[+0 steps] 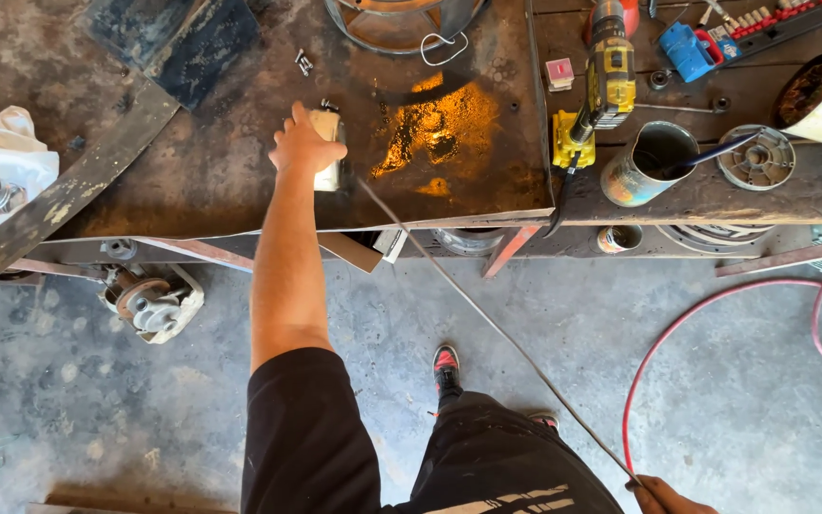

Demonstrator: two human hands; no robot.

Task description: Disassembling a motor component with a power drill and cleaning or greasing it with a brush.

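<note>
The left hand (303, 145) presses a pale small block (328, 152) on the workbench (192, 181), fingers wrapped over it. The right hand (663, 495) pinches a thin rod (487, 319), which runs diagonally up toward the block.

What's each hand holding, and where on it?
Left hand covers a small pale block on the workbench, gripping its top. Right hand holds the near end of a thin wire running from it.

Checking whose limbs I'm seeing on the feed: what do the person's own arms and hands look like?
The left arm is bare from the upper arm down, under a short black sleeve. The left hand wears no glove, ring or watch that shows. Only part of the right hand shows at the bottom edge, also ungloved; its arm is out of view.
</note>
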